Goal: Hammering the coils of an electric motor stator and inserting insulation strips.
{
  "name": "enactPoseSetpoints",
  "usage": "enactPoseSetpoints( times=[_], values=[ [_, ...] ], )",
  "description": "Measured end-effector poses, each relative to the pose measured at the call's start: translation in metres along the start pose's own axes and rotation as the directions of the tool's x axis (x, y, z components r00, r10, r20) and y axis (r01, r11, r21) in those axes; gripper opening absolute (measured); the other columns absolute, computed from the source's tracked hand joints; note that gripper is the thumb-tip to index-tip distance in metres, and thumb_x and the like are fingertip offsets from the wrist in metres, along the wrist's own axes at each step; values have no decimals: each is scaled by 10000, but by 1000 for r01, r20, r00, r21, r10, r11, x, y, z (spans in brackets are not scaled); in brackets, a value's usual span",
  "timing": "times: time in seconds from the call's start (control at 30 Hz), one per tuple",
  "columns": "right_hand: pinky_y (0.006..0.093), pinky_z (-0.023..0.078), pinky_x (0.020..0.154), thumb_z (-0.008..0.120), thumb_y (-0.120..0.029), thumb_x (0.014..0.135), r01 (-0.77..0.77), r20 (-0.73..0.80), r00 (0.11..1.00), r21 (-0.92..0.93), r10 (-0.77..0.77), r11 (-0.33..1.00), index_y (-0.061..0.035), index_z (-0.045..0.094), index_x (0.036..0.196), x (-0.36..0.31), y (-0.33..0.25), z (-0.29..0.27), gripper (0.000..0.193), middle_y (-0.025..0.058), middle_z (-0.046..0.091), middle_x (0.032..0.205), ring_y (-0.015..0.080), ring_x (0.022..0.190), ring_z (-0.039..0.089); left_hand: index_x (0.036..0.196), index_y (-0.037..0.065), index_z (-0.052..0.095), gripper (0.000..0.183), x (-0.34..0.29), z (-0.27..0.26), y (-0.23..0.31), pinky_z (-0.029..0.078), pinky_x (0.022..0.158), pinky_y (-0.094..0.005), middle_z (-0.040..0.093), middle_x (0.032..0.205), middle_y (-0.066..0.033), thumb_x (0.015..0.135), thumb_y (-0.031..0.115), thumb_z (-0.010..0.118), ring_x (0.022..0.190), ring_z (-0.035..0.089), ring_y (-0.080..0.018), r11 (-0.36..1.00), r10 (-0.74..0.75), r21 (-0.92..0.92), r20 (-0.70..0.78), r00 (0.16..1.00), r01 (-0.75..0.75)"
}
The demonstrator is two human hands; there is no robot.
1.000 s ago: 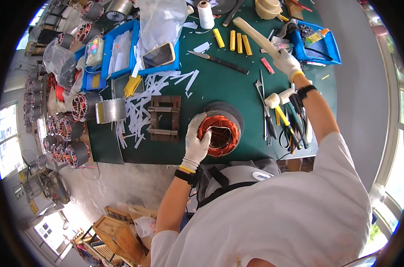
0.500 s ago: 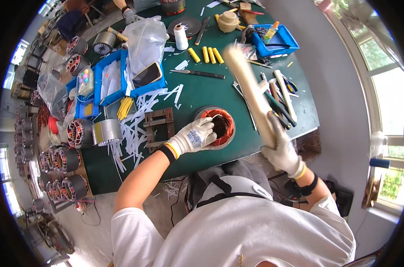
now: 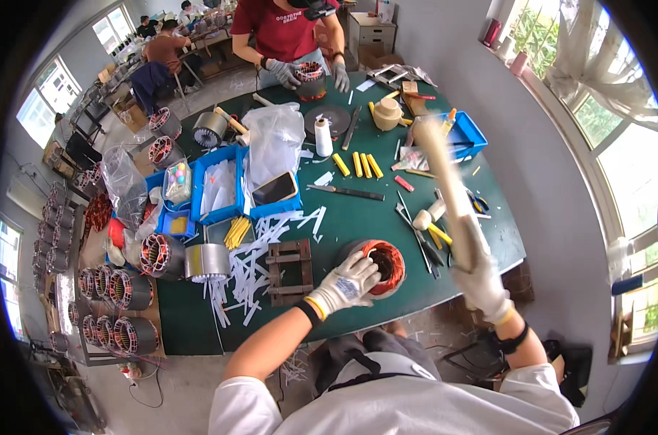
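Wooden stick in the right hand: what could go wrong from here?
If the wooden stick in the right hand came down off target, it might strike the left hand, which rests at the copper winding. A hard blow could also damage that exposed wire.

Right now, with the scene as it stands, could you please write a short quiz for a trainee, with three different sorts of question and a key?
1. Multiple choice: what does the left grip touch?
(a) the plastic bag
(b) the copper-coloured winding
(c) the phone

2. True or false: the right grip is empty.

3. Count: how many yellow pieces lie grouped just beyond the knife?

Key:
1. b
2. False; it holds a long pale stick, which looks blurred.
3. Four
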State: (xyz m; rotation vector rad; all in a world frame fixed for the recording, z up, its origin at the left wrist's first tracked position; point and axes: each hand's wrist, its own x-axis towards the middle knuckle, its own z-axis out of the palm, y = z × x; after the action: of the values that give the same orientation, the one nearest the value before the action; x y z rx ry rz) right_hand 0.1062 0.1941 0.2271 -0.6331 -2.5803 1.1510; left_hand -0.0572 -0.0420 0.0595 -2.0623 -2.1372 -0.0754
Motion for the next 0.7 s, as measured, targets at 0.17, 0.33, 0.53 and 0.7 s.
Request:
enactPoseSetpoints(
  times=[0.17,0.33,0.53,0.7],
  values=[
    [259,482,621,542,6,938,49,-376,925,263,56,964,-138,386,1455,-38,26,12,559,26,521,960,75,787,524,917,178,678,202,15,6,-24,302,1159,-427,678,1029,-19,854,330,561,1175,570,-217,984,167,50,70,983,-171],
    [453,502,903,634,-62,730,-340,332,872,-117,360,933,-116,344,1538,-27,66,69,859,335,619,1148,417,1076,644,967,146,656,285,19,18,8,320,1152,-459,639,996,-43,828,393,626,1166,556,-256,998,-67,-15,106,992,69],
    [353,508,758,694,-44,845,-214,-166,961,47,219,976,1,599,1143,6,-9,-40,317,84,649,982,122,876,597,1213,155,635,614,12,12,-34,220,1207,-456,545,1419,-73,814,621,595,1396,411,-260,996,47,67,110,993,-55],
    [396,509,864,616,11,788,110,-7,994,-67,-111,992,-37,501,1376,-60,116,94,601,162,670,1122,293,1030,647,977,134,678,394,40,17,-9,265,1187,-446,669,1095,-62,799,486,667,1254,520,-255,997,-51,-56,112,992,57]
  ],
)
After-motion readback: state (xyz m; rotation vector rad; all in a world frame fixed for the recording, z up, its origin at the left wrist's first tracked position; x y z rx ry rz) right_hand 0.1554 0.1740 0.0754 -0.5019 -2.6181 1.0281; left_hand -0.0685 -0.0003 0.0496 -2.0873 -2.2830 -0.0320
